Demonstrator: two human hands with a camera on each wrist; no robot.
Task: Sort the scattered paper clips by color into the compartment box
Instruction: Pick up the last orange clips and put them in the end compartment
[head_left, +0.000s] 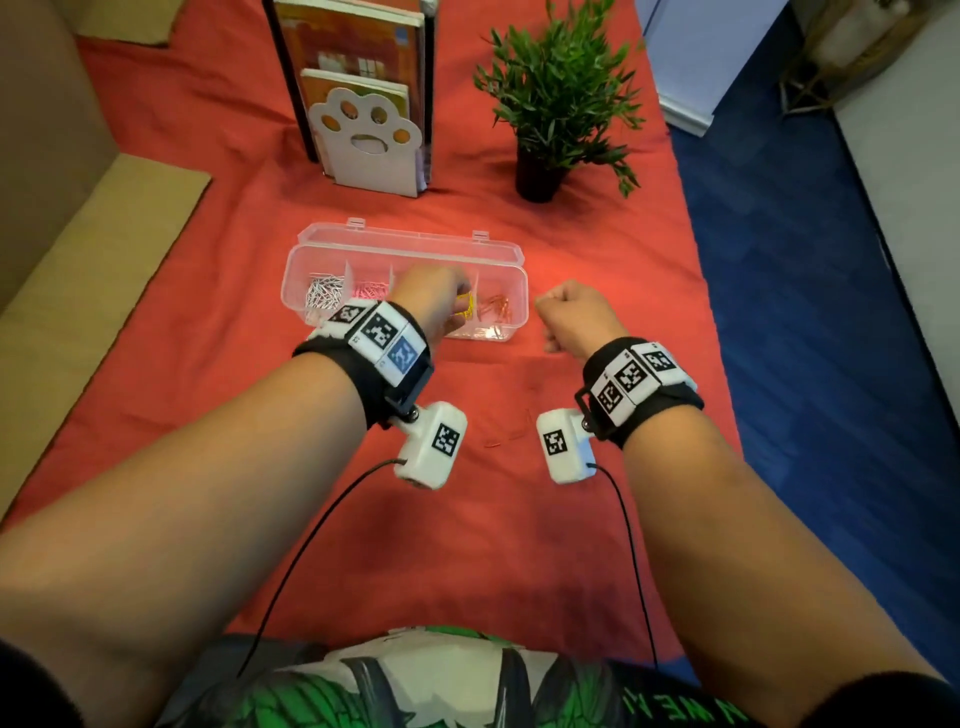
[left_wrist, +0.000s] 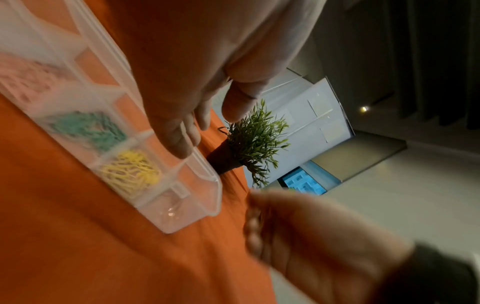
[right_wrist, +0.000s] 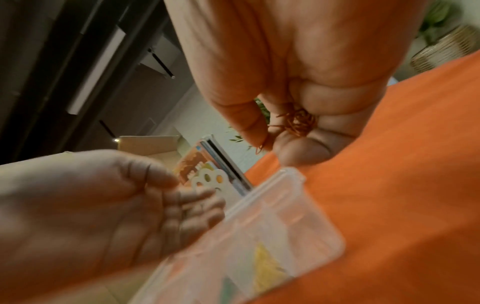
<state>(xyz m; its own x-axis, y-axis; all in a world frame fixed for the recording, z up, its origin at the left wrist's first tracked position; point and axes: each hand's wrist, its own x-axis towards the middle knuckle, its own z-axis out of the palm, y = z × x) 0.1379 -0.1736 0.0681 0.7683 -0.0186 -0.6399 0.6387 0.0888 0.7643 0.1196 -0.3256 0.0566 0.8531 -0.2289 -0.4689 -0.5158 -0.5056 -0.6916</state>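
Note:
A clear compartment box (head_left: 292, 291) lies open on the red cloth, holding white clips (head_left: 323, 293), pink clips (head_left: 370, 288), yellow clips (head_left: 466, 304) and red clips (head_left: 496, 309). My left hand (head_left: 434, 299) hovers over its middle with straight, empty fingers (left_wrist: 182, 144), above the green clips (left_wrist: 91, 127) and yellow clips (left_wrist: 130, 172). My right hand (head_left: 574, 317) is a fist just right of the box. The right wrist view shows its curled fingers (right_wrist: 298, 152) gripping a small bunch of red clips (right_wrist: 301, 121). A few loose red clips (head_left: 506, 436) lie on the cloth between my wrists.
A white paw-print bookend with books (head_left: 363, 140) stands behind the box, and a potted plant (head_left: 550, 104) stands at the back right. Cardboard (head_left: 78, 260) borders the cloth on the left. The table's right edge drops to blue floor (head_left: 805, 312).

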